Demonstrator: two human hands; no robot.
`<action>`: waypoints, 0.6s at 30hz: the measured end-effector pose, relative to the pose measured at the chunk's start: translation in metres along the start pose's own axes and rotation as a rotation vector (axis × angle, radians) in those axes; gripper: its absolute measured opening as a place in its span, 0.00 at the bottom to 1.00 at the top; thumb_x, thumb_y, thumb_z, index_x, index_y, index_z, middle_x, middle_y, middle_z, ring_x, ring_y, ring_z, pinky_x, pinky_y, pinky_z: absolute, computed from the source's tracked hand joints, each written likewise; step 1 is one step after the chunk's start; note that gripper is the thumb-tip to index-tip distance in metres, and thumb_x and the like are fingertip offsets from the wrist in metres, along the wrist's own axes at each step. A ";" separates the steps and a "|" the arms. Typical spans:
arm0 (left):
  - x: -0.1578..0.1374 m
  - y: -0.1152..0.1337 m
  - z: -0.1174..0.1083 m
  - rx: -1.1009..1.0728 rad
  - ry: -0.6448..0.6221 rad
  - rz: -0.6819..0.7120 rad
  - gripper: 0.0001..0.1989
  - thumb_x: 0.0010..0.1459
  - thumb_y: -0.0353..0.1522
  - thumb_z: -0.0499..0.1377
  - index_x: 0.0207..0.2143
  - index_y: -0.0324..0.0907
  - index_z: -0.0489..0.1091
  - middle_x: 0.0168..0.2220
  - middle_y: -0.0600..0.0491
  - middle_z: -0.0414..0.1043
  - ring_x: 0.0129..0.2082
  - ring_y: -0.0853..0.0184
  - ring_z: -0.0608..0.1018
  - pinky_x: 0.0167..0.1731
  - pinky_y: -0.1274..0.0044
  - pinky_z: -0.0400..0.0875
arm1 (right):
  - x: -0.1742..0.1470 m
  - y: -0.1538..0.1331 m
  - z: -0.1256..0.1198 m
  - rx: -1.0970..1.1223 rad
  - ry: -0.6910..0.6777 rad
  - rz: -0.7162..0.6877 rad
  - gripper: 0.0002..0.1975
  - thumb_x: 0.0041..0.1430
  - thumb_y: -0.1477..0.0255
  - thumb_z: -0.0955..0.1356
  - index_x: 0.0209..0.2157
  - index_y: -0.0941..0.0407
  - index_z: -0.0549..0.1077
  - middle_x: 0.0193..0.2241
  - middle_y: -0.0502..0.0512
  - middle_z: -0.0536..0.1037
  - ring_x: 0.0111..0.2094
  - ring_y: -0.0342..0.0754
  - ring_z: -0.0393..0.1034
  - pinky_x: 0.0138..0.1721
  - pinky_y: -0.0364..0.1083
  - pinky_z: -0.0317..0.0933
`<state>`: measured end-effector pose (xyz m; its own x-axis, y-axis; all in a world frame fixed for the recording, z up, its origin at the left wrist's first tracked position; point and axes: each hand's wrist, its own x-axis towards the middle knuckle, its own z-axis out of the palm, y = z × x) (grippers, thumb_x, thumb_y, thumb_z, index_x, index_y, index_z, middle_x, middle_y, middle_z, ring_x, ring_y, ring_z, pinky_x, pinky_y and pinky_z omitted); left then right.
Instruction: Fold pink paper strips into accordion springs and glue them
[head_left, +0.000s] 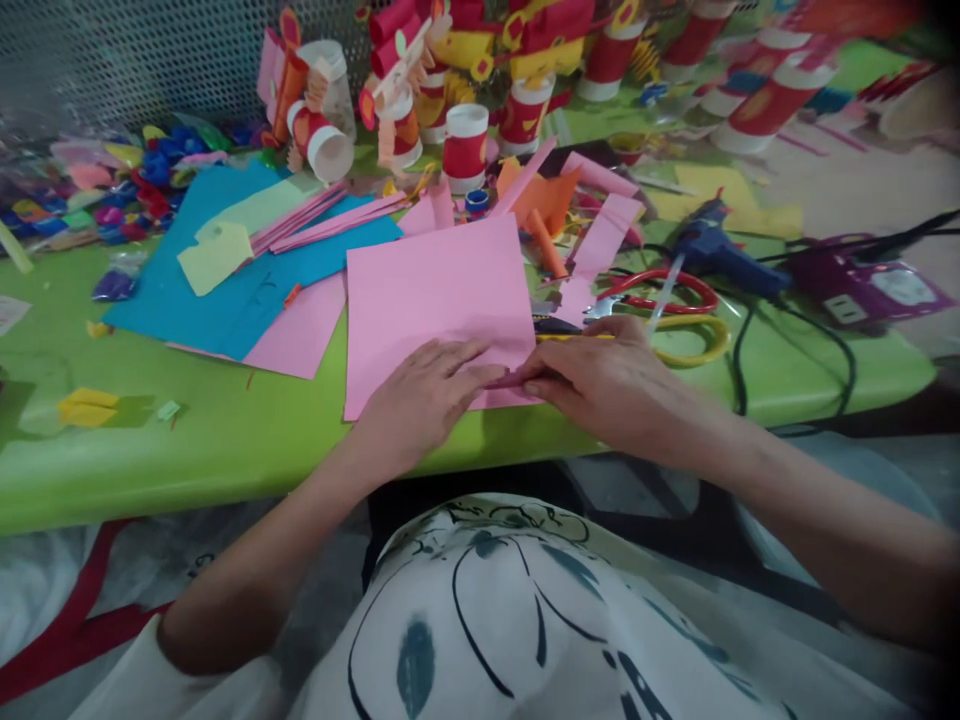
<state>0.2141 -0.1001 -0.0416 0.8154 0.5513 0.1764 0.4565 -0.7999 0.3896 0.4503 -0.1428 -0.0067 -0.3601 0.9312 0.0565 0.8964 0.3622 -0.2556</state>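
Observation:
A sheet of pink paper (442, 290) lies near the front edge of the green table. My left hand (427, 395) rests on its lower part, fingers stretched out and lying flat. At the sheet's lower right, my right hand (600, 385) is closed, thumb and fingers pinching the paper's edge. Between the two hands runs a narrow darker pink band (512, 379); whether it is a fold or a separate strip I cannot tell. Just beyond my right hand are scissors with a red handle (675, 288) and others with a yellow handle (697, 342).
A blue glue gun (720, 250) with a black cable lies on the right. Blue paper (172, 270) with pink strips (337, 222) is at the left. Several red-wrapped paper cups (465, 150) stand at the back. Colourful small pieces (161, 165) are heaped at the far left.

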 end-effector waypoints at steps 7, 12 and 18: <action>-0.004 -0.005 0.003 0.053 -0.015 0.018 0.21 0.67 0.27 0.55 0.58 0.56 0.72 0.69 0.49 0.61 0.67 0.57 0.64 0.64 0.57 0.60 | -0.001 0.004 0.003 -0.116 -0.055 -0.020 0.10 0.67 0.71 0.63 0.34 0.54 0.75 0.29 0.51 0.82 0.35 0.52 0.76 0.52 0.58 0.48; -0.003 -0.002 0.001 0.086 -0.028 0.040 0.32 0.63 0.20 0.54 0.62 0.62 0.68 0.70 0.50 0.58 0.68 0.55 0.62 0.63 0.57 0.59 | -0.022 0.006 -0.022 -0.267 0.091 0.001 0.11 0.69 0.71 0.62 0.37 0.55 0.76 0.33 0.55 0.82 0.39 0.55 0.75 0.49 0.56 0.51; -0.002 0.000 0.000 0.115 -0.060 0.013 0.31 0.65 0.23 0.54 0.61 0.68 0.67 0.70 0.52 0.56 0.66 0.52 0.64 0.62 0.55 0.60 | -0.049 -0.025 -0.027 -0.336 0.389 0.068 0.10 0.68 0.69 0.66 0.45 0.53 0.79 0.44 0.57 0.81 0.42 0.56 0.72 0.44 0.55 0.54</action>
<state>0.2124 -0.1015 -0.0420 0.8397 0.5285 0.1252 0.4809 -0.8307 0.2806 0.4523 -0.1965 0.0236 -0.2330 0.8762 0.4219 0.9709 0.2346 0.0491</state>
